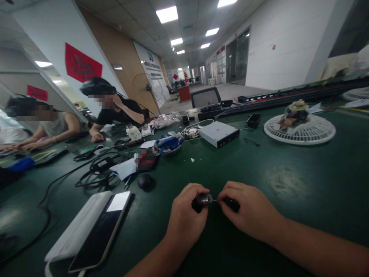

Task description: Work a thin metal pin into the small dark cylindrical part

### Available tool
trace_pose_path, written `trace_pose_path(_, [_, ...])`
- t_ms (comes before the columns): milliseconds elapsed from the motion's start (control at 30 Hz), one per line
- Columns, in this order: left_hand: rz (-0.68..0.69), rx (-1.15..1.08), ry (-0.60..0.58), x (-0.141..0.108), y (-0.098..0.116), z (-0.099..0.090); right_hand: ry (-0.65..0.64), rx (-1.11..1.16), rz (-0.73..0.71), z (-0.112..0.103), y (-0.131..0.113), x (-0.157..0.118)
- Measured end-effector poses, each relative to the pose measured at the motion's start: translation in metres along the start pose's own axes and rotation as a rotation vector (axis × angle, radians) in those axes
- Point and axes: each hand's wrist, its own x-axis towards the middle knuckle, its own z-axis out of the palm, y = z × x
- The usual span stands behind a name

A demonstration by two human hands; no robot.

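Note:
Low on the dark green bench mat (288, 215), my left hand (186, 211) and my right hand (248, 209) are raised close together, fingertips nearly meeting. My left hand grips a small cylindrical part of shiny metal and black (203, 200). My right hand pinches a small black piece (232, 204). A thin metal pin (215, 200) bridges the gap between them. My fingers hide much of both parts, so I cannot tell exactly what they are.
A smartphone (99, 231) lies on a white power bank (77, 225) at the lower left. Nearby are a black computer mouse (144, 181) and tangled black cables (99, 173). Farther off stand a silver box (219, 134) and a white fan grille (300, 130). Two co-workers (113, 107) sit along the bench.

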Motion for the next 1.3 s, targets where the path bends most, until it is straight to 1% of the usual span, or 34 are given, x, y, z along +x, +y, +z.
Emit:
trace_pose_path(100, [0.028,-0.015,-0.019,0.0,0.001,0.0,-0.003,0.072,-0.053,-0.001,-0.001,-0.001])
trace_pose_path(200, [0.044,-0.019,-0.026,0.001,0.002,0.0,0.034,0.105,0.012,-0.001,-0.001,0.0])
trace_pose_path(300, [0.036,-0.007,-0.003,0.002,0.002,0.0,0.037,0.05,0.061,0.0,-0.001,0.0])
trace_pose_path(433, [0.039,0.001,0.035,0.001,0.002,0.001,0.008,-0.054,0.025,0.002,-0.004,-0.001])
trace_pose_path(533, [0.052,0.006,0.085,0.0,0.001,0.001,0.0,-0.081,0.029,0.001,-0.007,-0.003])
trace_pose_path(633, [0.034,0.029,0.142,0.0,0.0,0.0,-0.026,-0.087,0.043,-0.001,-0.007,-0.003])
trace_pose_path(767, [-0.032,0.058,0.167,0.002,-0.002,-0.001,-0.111,-0.1,-0.046,-0.001,-0.004,-0.003])
trace_pose_path(867, [-0.06,0.057,0.151,0.002,-0.005,-0.001,-0.131,-0.052,-0.088,-0.001,-0.001,-0.002])
trace_pose_path(967, [-0.05,0.043,0.12,0.002,-0.004,-0.001,-0.065,0.083,-0.043,-0.001,0.001,-0.001])
trace_pose_path(1100, [-0.006,-0.009,0.029,0.001,0.002,-0.002,0.02,0.19,0.019,-0.002,0.002,0.002])
trace_pose_path(1200, [0.046,-0.055,-0.059,0.001,0.006,-0.002,0.04,0.228,0.048,-0.003,0.003,0.003])
trace_pose_path(1300, [0.069,-0.06,-0.093,0.0,0.007,-0.001,0.047,0.25,0.017,-0.003,0.003,0.002])
